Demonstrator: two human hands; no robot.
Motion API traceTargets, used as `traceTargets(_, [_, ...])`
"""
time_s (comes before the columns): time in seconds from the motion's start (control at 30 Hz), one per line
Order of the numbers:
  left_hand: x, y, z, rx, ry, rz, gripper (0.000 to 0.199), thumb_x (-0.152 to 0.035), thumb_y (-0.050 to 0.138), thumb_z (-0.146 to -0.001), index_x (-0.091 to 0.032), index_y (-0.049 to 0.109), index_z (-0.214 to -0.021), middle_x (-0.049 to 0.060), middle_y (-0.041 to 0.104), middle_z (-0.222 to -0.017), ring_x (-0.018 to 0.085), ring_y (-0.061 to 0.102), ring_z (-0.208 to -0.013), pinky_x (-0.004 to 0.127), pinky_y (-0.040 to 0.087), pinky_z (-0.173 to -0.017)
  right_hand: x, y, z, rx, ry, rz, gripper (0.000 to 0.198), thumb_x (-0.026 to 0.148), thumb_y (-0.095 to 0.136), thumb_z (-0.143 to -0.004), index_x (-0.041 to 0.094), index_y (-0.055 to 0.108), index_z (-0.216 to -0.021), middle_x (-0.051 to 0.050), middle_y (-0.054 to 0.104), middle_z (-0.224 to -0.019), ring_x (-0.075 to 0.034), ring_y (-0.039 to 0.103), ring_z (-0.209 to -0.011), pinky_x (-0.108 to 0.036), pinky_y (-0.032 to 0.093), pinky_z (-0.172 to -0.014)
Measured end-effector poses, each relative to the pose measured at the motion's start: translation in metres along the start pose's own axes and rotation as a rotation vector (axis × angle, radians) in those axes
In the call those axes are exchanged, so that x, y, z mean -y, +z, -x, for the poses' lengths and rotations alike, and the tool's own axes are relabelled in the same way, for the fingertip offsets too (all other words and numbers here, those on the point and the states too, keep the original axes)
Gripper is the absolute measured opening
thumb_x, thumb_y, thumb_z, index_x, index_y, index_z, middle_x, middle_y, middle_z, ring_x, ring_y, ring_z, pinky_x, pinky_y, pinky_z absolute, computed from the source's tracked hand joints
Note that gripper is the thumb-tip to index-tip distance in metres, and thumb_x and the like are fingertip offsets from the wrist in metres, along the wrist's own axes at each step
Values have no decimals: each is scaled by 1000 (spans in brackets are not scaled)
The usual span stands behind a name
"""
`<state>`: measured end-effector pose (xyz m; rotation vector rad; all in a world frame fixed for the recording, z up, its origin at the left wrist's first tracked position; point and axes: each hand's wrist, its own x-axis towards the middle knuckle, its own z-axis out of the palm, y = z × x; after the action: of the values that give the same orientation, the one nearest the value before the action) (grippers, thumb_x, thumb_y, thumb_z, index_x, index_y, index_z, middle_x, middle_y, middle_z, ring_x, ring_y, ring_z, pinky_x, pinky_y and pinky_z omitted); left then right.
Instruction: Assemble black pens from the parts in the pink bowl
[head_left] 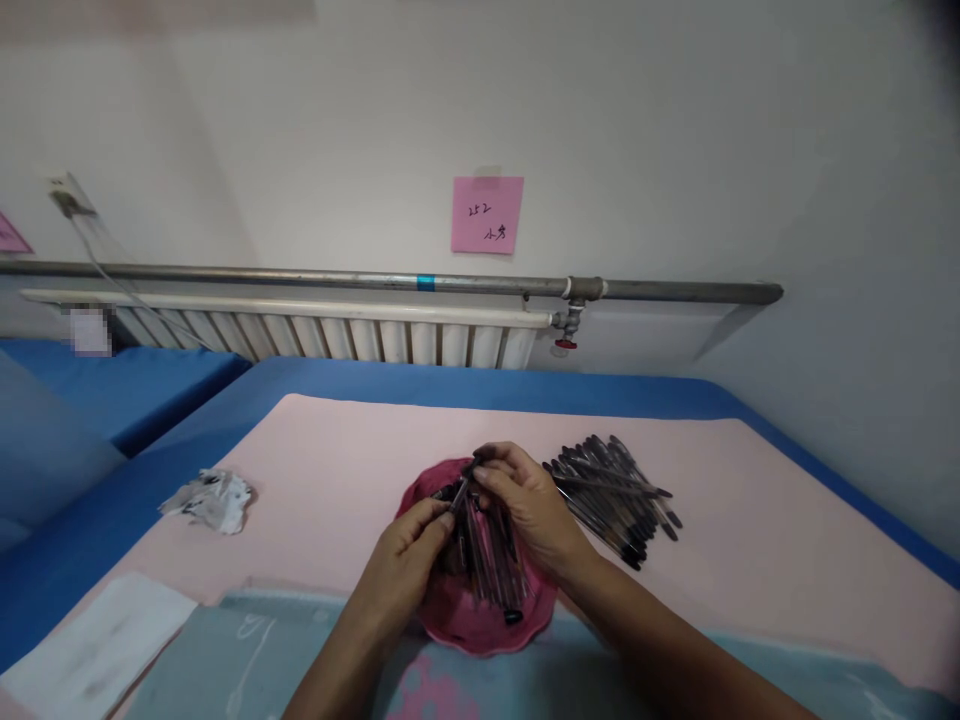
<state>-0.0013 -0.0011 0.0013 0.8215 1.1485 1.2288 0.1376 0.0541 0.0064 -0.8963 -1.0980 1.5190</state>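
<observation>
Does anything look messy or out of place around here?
Mostly at the left: a crumpled white wad with dark marks lies on the pink cover, and the flat white sheet has grey smudges. At the right, the pile of pens looks untidy, some lying crosswise. I see no spill.

Dim, soft light, faint shadows on wall, dark upper-right corner, edges stretched

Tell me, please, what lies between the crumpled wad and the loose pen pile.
Between the crumpled wad and loose pen pile, the head view shows the pink container holding pens, with left hand and right hand over it.
</observation>
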Motion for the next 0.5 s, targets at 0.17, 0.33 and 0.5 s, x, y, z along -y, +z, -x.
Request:
traceTargets(0.17, [-1,-1,1,40,-50,-16,14,-25,62,-72,-17,67,-83,2,62,-71,14,55,-68,22,40,-58,-5,-1,0,16,43,-57,31,25,72,-63,21,57,-90,4,63,-74,-10,56,-65,-24,42,-64])
traceTargets(0.33, [-7,2,5,40,-118,19,15,-24,61,-71,-18,65,-85,-1,56,-61,8,45,-50,18,30,-45,-3,-5,0,92,83,16,34,23,72,-63,20,59,-95,4,62,-74,-11,58,-68,-25,43,-68])
traceTargets(0.5, [-7,4,6,31,-102,76,20,-26,66,-69,-18,65,-87,-4,50,-55,6,35,-42,18,26,-41,-6,-3,2,109,126,-12,36,23,70,-63,21,58,-97,3,64,-75,-13,60,-69,-27,45,-68])
